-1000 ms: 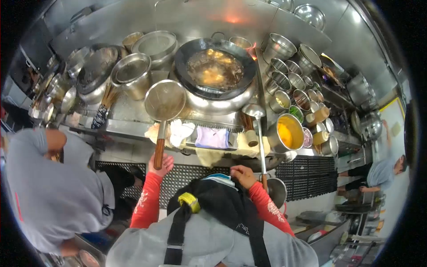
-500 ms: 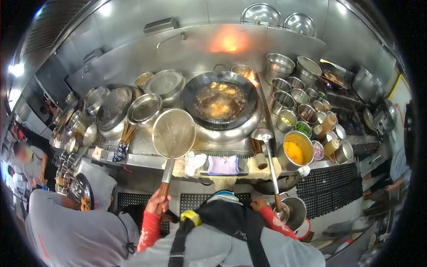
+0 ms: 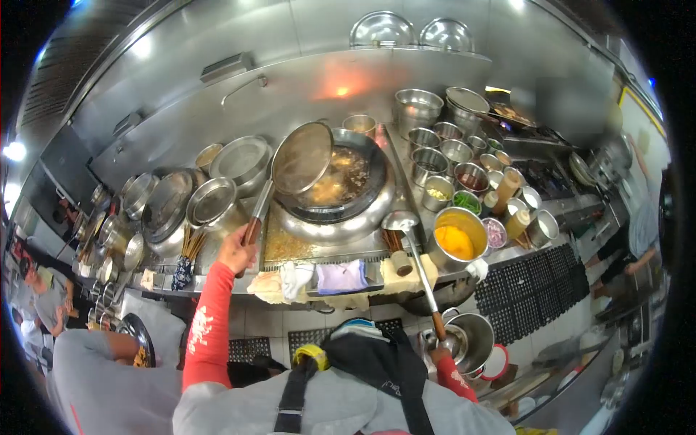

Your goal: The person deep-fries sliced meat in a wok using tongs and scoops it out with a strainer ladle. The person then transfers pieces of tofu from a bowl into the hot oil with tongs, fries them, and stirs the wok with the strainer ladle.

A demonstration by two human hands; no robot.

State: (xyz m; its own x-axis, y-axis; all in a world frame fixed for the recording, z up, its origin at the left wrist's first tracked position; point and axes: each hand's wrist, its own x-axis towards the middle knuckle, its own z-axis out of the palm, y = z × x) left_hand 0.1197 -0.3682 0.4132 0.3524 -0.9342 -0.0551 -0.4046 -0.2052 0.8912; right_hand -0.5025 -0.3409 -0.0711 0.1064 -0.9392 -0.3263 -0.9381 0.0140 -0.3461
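Note:
My left hand (image 3: 237, 251) is wrapped round the wooden handle of a large round mesh strainer (image 3: 303, 158), raised and tilted over the near left part of a wok (image 3: 388, 177). Browned pieces (image 3: 328, 191) sit in bubbling oil inside the wok, partly hidden by the strainer. At the lower right my right hand (image 3: 440, 354) closes at the wooden end of a long ladle (image 3: 422, 279); its fingers are partly hidden. The ladle's bowl lies at the counter's front, left of a metal pot (image 3: 437, 246) with orange contents.
Metal containers (image 3: 428, 166) and squeeze bottles (image 3: 518, 223) crowd the right counter. Folded cloths (image 3: 342, 278) line its front edge. A deep pot (image 3: 484, 341) stands below at right. A co-worker in grey (image 3: 119, 377) is close on my left. Another wok (image 3: 168, 203) sits at left.
The strainer has moved up, away from me, and now covers part of the wok. My left arm has stretched forward. My right hand has shifted right to the ladle's handle end. The view has turned slightly.

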